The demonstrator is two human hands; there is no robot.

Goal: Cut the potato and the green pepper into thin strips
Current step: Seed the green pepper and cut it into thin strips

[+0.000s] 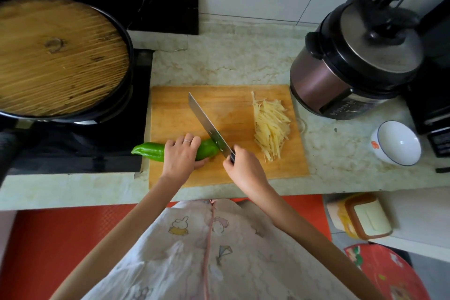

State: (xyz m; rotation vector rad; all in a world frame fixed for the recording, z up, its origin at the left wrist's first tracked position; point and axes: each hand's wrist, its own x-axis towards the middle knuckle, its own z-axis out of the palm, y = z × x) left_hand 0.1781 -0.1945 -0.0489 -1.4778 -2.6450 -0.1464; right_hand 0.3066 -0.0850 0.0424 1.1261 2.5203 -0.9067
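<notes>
A green pepper (pixel 151 151) lies across the left edge of the wooden cutting board (pixel 229 107), its tip hanging out over the stove. My left hand (pixel 181 153) grips the pepper around its middle. My right hand (pixel 243 168) holds the handle of a cleaver (pixel 207 124). The blade's heel rests at the pepper's right end and the blade points away to the upper left. A pile of thin potato strips (pixel 271 126) lies on the right side of the board.
A black pan with a wooden lid (pixel 56 56) sits on the stove (pixel 102 143) at left. A pressure cooker (pixel 353 61) stands behind the board at right, with a white bowl (pixel 397 142) nearer the counter's front.
</notes>
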